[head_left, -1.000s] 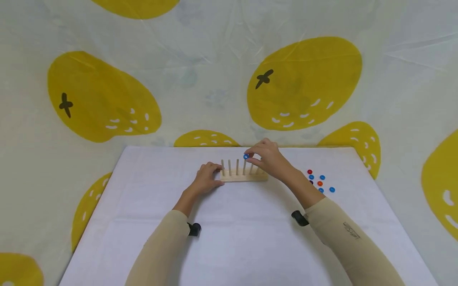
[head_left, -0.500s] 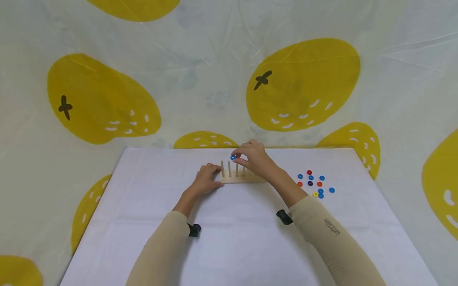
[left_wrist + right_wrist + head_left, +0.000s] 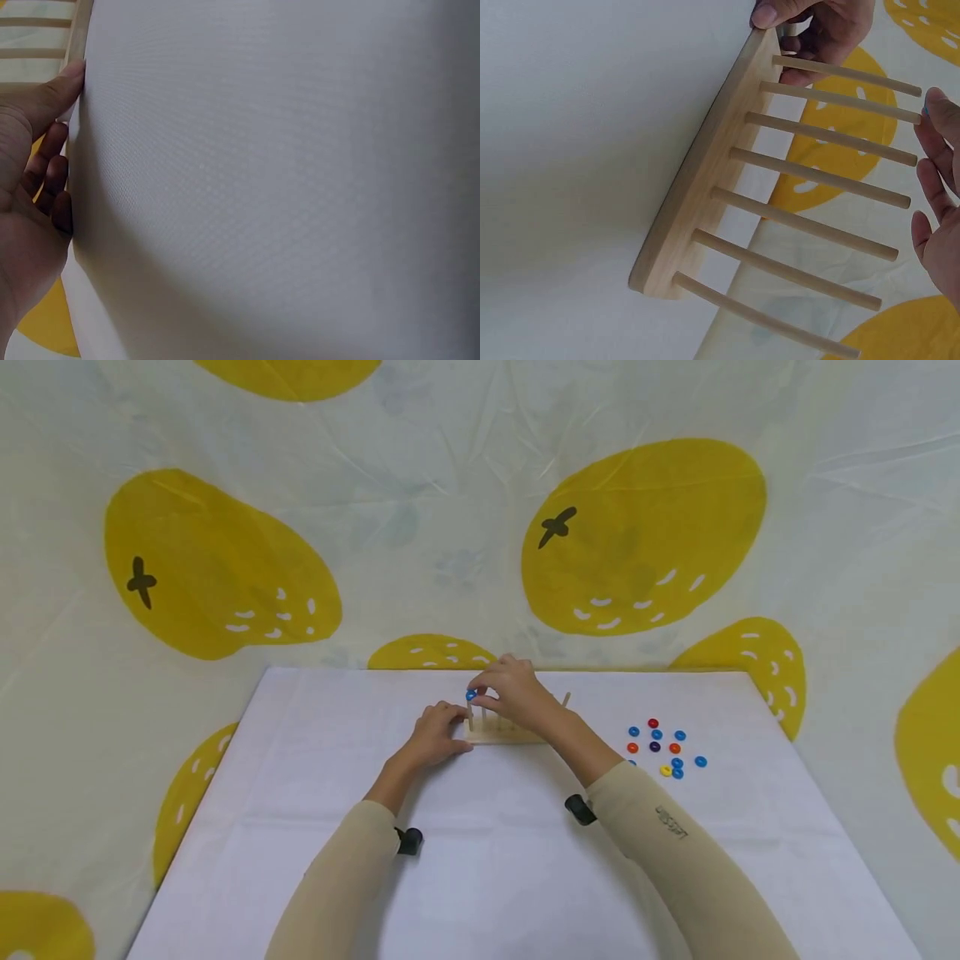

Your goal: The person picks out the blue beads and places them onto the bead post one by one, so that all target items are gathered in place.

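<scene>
On my head feed, the wooden peg rack point(image 3: 498, 737) lies below centre frame, long axis running left to right, pegs point(image 3: 820, 177) pointing up. I see the left hand point(image 3: 435, 732) clasping its left end; the right hand point(image 3: 513, 691) pinches a blue ring point(image 3: 471, 695) at the tip of the leftmost peg point(image 3: 471, 723), whether threaded I cannot tell. Loose rings point(image 3: 656, 747) lie right of centre.

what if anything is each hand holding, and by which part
Right hand: a blue ring, pinched by its edge. Left hand: the wooden peg rack, gripped at its left end.
</scene>
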{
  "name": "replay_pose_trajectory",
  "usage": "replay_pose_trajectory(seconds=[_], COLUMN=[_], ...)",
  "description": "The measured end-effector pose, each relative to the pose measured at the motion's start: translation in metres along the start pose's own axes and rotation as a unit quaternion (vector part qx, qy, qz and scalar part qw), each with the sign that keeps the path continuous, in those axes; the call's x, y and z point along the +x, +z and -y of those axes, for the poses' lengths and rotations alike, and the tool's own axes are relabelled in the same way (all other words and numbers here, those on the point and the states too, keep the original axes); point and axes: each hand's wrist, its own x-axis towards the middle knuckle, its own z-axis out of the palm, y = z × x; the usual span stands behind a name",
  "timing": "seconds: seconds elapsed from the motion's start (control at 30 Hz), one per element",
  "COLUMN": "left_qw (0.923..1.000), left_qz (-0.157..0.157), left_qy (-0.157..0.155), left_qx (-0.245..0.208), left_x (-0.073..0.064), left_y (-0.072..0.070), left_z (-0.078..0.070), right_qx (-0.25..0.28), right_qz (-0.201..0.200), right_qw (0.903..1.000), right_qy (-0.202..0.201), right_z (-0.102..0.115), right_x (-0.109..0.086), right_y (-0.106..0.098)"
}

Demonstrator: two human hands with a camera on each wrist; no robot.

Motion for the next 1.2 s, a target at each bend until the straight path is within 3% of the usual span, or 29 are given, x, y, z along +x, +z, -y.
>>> replay_pose_trajectory(seconds=[0.23,0.47,1.2], left_qw=[0.9999,0.9997,0.9996], left_qz=[-0.003,-0.006,-0.014], left_qy=[0.010,0.021,0.017], left_qx=[-0.003,-0.013,-0.016], left_x=[-0.0021,-0.0037,-0.0023], left_y=[-0.0019,-0.0028,0.0000], left_z=[-0.0014,-0.0007,0.0020], right_qx=[-0.024,-0.019,-0.032], right_qz=[0.032,0.035,0.036], right_qw=[0.9991,0.9991,0.9988], right_qy=[0.015,0.014,0.015], right_z=[0.0044,0.0033,0.0027], right_x=[0.0044,0.0047,0.0004], right_y=[0.0012,0.0044,0.0055])
